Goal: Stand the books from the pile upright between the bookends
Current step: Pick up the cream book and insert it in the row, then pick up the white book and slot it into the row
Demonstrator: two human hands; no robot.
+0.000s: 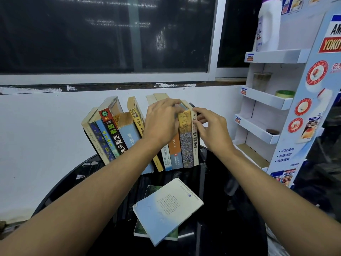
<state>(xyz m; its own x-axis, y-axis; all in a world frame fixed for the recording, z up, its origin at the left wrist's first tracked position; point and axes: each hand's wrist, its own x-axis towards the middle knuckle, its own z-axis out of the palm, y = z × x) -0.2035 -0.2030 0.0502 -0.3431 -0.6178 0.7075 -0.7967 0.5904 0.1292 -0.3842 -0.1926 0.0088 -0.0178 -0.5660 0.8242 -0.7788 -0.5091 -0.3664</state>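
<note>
Low centre on black table (pixel 77 174): pile (pixel 167 209) of two flat books. Mid-frame, leaning row of books (pixel 118 133); left hand (pixel 162 124) and right hand (pixel 212 130) both pinching yellow Troyat book (pixel 186 143) at row's right end.

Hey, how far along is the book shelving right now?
Mostly done: a row of books already stands on the table, the leftmost leaning. In hand: the left hand and right hand are squaring the rightmost books. Left: two books lie flat in front.
</note>
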